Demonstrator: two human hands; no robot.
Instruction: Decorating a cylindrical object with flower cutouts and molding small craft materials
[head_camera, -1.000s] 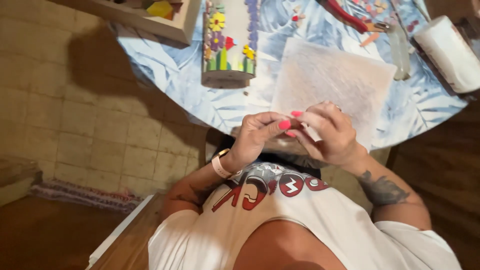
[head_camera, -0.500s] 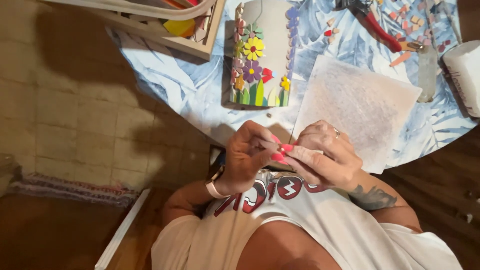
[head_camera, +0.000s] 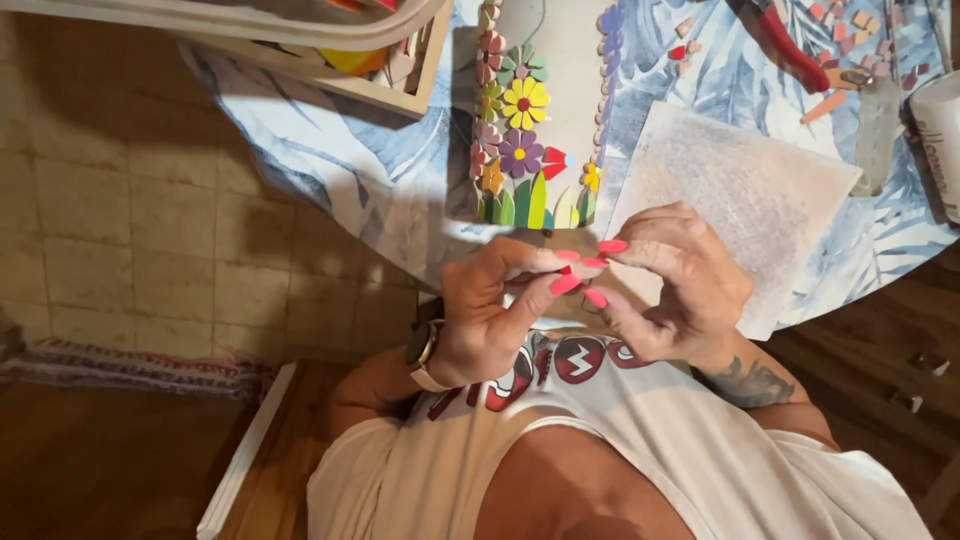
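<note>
My left hand (head_camera: 480, 320), with a watch on its wrist, and my right hand (head_camera: 675, 290), with a tattooed forearm, meet fingertip to fingertip just off the table's near edge. Both have pink nails. Between the fingertips they pinch a tiny red piece (head_camera: 566, 270), mostly hidden by the fingers. Just beyond the hands lies an upright mosaic panel (head_camera: 520, 150) with coloured tile flowers and green leaves along one side. A white sheet of paper (head_camera: 740, 190) lies on the table past my right hand.
The round table wears a blue leaf-print cloth (head_camera: 330, 170). A wooden tray (head_camera: 395, 85) sits at the far left, with red-handled nippers (head_camera: 790, 50), loose tile bits (head_camera: 830, 100), a small glass bottle (head_camera: 880, 130) and a white roll (head_camera: 940, 130) at the far right. Tiled floor lies to the left.
The view has dropped, so the table and panel sit lower in the picture. My hands stay together at the table's edge, the fingers now drawn to a finer pinch.
</note>
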